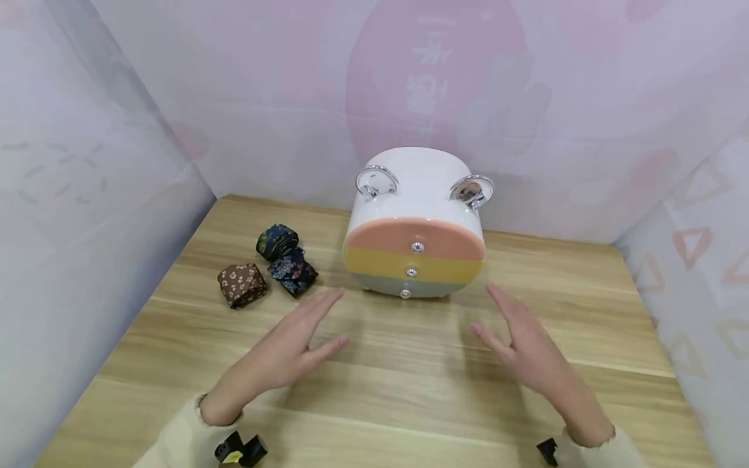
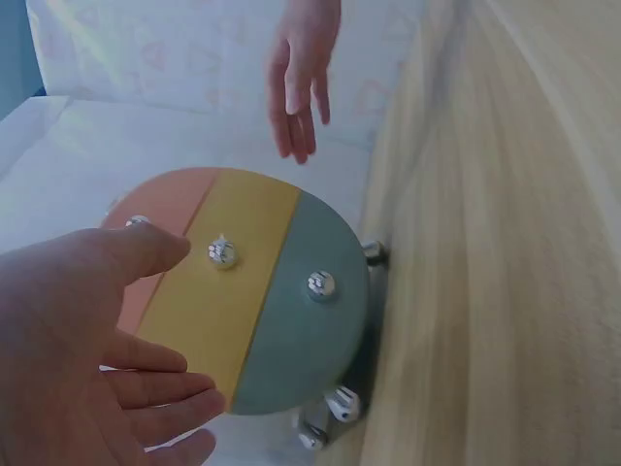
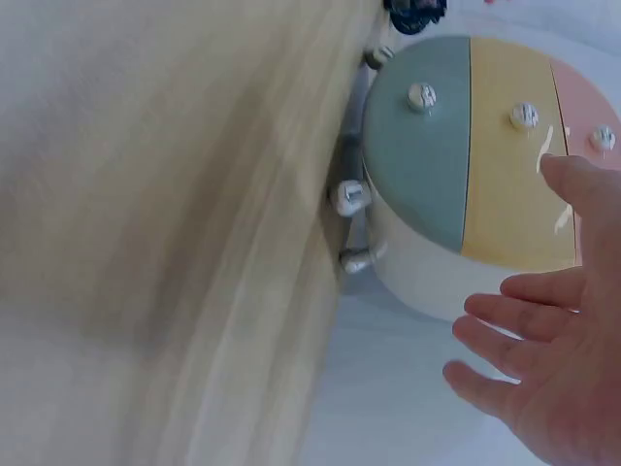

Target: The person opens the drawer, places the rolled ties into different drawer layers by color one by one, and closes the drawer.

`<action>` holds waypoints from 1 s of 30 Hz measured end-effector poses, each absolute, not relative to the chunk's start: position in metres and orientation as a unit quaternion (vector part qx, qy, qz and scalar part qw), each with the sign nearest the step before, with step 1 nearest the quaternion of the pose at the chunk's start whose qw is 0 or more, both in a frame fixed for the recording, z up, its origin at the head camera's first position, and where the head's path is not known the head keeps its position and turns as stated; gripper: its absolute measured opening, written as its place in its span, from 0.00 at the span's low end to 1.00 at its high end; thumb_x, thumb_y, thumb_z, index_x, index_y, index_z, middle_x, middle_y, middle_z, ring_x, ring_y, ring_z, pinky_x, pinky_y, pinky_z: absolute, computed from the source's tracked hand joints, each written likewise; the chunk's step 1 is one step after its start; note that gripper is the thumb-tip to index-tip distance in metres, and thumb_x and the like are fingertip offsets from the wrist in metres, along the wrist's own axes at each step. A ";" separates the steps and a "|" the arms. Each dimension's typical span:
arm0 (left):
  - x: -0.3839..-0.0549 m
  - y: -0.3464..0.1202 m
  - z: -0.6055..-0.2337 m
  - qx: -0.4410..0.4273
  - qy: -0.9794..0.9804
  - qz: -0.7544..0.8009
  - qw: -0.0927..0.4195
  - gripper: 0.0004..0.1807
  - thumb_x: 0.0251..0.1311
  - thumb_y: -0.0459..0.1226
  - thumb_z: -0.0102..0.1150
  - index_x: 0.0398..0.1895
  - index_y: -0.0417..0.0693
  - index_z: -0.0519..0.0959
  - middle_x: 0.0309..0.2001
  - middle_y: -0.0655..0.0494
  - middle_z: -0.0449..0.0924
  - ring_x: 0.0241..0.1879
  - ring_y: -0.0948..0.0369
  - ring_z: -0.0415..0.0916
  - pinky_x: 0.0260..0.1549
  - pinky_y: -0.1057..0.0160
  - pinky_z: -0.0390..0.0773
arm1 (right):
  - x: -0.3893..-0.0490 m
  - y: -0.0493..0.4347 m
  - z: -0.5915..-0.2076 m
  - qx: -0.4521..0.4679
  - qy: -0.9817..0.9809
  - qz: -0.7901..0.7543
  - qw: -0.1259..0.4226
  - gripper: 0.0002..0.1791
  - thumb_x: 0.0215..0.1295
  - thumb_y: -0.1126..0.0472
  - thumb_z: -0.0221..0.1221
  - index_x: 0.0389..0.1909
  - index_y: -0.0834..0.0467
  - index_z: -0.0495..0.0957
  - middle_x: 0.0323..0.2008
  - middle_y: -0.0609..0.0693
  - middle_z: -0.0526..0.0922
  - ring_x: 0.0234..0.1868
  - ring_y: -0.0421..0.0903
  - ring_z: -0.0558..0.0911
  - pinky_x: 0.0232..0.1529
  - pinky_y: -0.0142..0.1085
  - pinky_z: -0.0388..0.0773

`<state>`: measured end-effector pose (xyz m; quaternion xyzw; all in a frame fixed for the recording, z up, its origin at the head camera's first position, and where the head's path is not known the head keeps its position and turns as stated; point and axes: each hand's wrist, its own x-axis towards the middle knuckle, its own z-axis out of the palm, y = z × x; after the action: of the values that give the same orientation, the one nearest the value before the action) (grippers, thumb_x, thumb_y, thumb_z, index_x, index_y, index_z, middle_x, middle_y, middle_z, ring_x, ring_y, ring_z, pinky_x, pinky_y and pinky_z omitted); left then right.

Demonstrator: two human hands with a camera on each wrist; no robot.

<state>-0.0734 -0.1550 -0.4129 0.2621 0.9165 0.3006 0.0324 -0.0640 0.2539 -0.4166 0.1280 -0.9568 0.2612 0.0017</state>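
A small white chest of drawers (image 1: 418,179) stands at the back middle of the table, its front striped orange, yellow and grey-green, with a silver knob on each drawer. Two chrome ear-like rings rise from its top. In front of it on the left, my left hand (image 1: 287,348) hovers with fingers straight and thumb apart, holding nothing. My right hand (image 1: 529,351) mirrors it on the right, fingers extended and nothing held. Both wrist views show the drawer fronts (image 2: 247,291) beyond the fingers, and all drawers are closed.
Left of the chest lie three rolled neckties: a brown floral one (image 1: 242,286), a dark navy floral one (image 1: 294,272) and a blue-green one (image 1: 277,242). The wooden table (image 1: 404,390) is bounded by fabric walls at the back and both sides.
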 end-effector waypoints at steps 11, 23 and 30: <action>-0.096 -0.120 -0.387 0.256 0.769 0.571 0.131 0.26 0.74 0.38 0.62 0.71 0.38 0.73 0.68 0.43 0.81 0.68 0.47 0.80 0.67 0.56 0.80 | -0.117 0.272 -0.383 0.151 -0.918 0.356 0.091 0.28 0.78 0.56 0.61 0.72 0.64 0.72 0.68 0.65 0.79 0.67 0.65 0.80 0.68 0.59 0.77; -0.118 -0.085 -0.369 0.186 0.724 0.645 0.160 0.23 0.75 0.42 0.62 0.67 0.41 0.78 0.65 0.44 0.83 0.64 0.50 0.83 0.62 0.59 0.84 | -0.174 0.263 -0.345 0.114 -0.888 0.445 0.020 0.37 0.79 0.46 0.58 0.80 0.58 0.63 0.80 0.57 0.67 0.80 0.60 0.68 0.81 0.54 0.64; -0.126 -0.064 -0.370 0.181 0.739 0.640 0.106 0.23 0.73 0.42 0.64 0.63 0.37 0.80 0.60 0.43 0.86 0.60 0.49 0.86 0.59 0.57 0.86 | -0.201 0.252 -0.339 0.153 -0.853 0.498 0.038 0.31 0.78 0.50 0.60 0.78 0.52 0.69 0.77 0.52 0.72 0.80 0.50 0.68 0.81 0.41 0.67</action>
<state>-0.1262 -0.0641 -0.3705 0.1811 0.7389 0.6403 0.1062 -0.2013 0.2520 -0.3392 0.1532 -0.8528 0.4977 0.0382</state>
